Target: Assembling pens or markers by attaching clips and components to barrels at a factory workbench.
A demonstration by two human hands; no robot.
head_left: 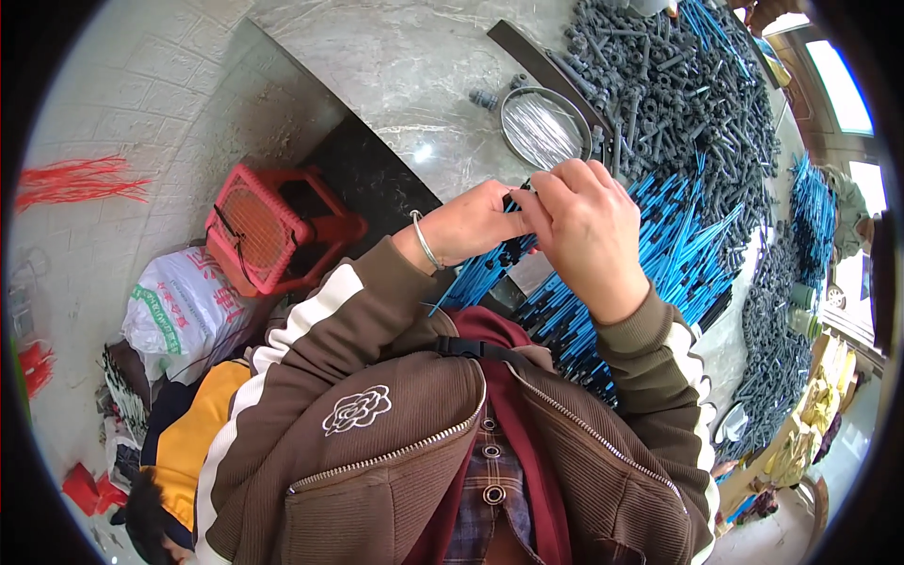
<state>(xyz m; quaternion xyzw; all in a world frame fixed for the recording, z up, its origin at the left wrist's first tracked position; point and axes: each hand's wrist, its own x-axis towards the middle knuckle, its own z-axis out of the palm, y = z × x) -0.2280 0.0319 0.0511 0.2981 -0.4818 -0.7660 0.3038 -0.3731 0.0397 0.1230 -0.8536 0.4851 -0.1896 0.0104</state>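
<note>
My left hand [471, 221] is closed around blue wires [476, 278] with black ends, which hang below it towards my lap. A small black fitting [511, 200] shows between my two hands at the fingertips. Against it presses my right hand [586, 231], its thumb and fingers pinched together; what exactly they grip is hidden behind the knuckles. Just beyond my hands stands a round dish [546, 128] of thin, pale, needle-like pieces. A thick spread of blue wires with black ends [659, 245] lies beside and under my right forearm.
A large heap of dark grey plastic fittings [659, 75] covers the table's far right, edged by a dark bar [546, 71]. Two loose fittings lie by the dish. Left of the table [377, 56] are a red stool [320, 226] and a white plastic bag [184, 306]. Another person sits lower left.
</note>
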